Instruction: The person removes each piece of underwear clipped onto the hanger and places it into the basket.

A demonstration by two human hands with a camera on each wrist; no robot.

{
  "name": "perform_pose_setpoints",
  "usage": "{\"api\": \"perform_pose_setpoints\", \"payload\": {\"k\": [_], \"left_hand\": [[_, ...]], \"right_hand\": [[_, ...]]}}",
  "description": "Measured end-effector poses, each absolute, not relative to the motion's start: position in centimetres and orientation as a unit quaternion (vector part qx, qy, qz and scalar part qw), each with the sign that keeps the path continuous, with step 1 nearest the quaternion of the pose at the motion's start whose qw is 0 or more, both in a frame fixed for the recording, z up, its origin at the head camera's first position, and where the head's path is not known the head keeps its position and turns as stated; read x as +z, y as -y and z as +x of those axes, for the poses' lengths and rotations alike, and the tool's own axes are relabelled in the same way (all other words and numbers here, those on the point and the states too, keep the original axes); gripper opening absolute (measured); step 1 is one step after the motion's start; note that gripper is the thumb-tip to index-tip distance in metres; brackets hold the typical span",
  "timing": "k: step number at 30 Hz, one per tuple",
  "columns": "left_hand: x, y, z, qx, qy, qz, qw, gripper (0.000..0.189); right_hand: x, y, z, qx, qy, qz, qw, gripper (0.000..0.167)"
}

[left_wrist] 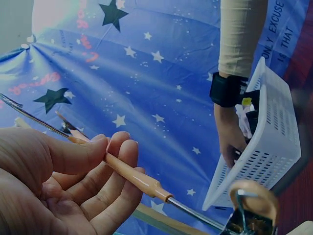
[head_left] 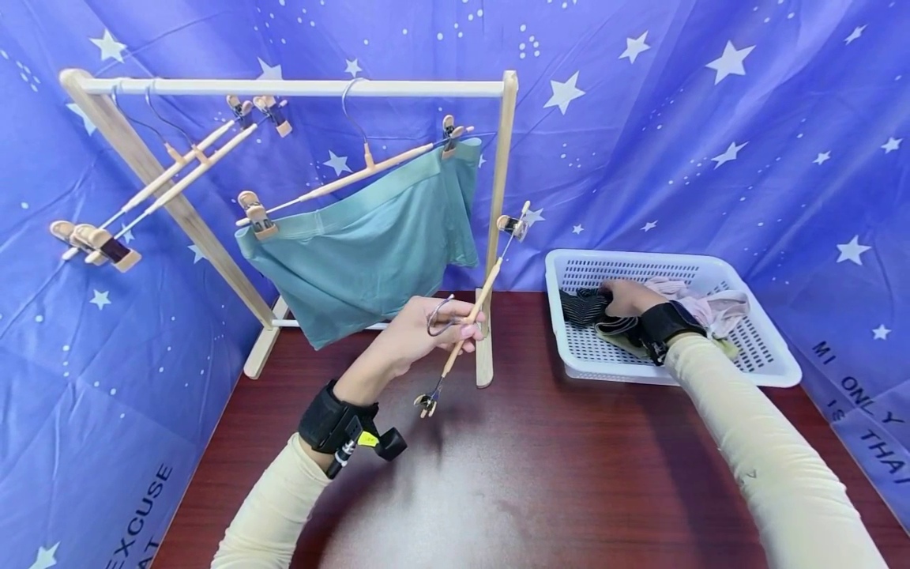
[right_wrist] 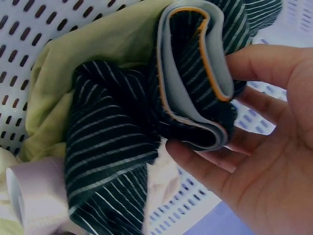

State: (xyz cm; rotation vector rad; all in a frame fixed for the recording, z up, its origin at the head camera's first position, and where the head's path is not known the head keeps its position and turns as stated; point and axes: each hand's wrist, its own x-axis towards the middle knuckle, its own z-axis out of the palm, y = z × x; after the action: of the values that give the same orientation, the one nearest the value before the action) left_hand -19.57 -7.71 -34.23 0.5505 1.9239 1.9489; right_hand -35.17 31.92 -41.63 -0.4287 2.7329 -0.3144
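Note:
In the head view my left hand [head_left: 408, 336] pinches a wooden clip hanger [head_left: 490, 283] by its bar, between thumb and fingers. The hanger tilts steeply, its metal hook beside the fingers and a clip at each end. My right hand [head_left: 629, 298] reaches into the white basket [head_left: 618, 371] on the right. There it grips a dark striped garment [right_wrist: 107, 132] by its folded grey band, thumb on one side and fingers on the other. An olive cloth [right_wrist: 98, 36] and a pale pink cloth [head_left: 725, 308] lie around it.
A wooden rack [head_left: 298, 87] stands at the back left. Teal boxer briefs [head_left: 362, 245] hang from it, clipped to a hanger at both sides. Two bare clip hangers [head_left: 202, 167] hang further left. A star-patterned blue curtain [head_left: 640, 158] surrounds the dark wooden table [head_left: 540, 474].

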Motion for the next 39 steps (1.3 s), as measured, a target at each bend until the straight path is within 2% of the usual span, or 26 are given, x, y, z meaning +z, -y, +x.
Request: {"api": "perform_pose_setpoints", "payload": {"k": [11, 26, 33, 39], "left_hand": [[-33.0, 8.3, -19.2, 0.692, -0.673, 0.236, 0.112, 0.028], [-31.3, 8.8, -19.0, 0.705, -0.657, 0.26, 0.048, 0.027], [-29.8, 9.0, -18.7, 0.719, -0.655, 0.23, 0.034, 0.028], [-29.1, 9.2, -18.6, 0.728, -0.642, 0.241, 0.016, 0.028]], "right_hand": [[-38.1, -29.9, -33.6, -0.148, -0.967, -0.181, 0.1, 0.06], [-32.4, -23.0, -29.9, -0.322, -0.917, -0.234, -0.028, 0.045], [-30.7, -19.2, -29.1, -0.406, -0.874, -0.261, -0.057, 0.043], [-30.2, -16.8, -29.4, -0.442, -0.851, -0.277, -0.067, 0.044]]}}
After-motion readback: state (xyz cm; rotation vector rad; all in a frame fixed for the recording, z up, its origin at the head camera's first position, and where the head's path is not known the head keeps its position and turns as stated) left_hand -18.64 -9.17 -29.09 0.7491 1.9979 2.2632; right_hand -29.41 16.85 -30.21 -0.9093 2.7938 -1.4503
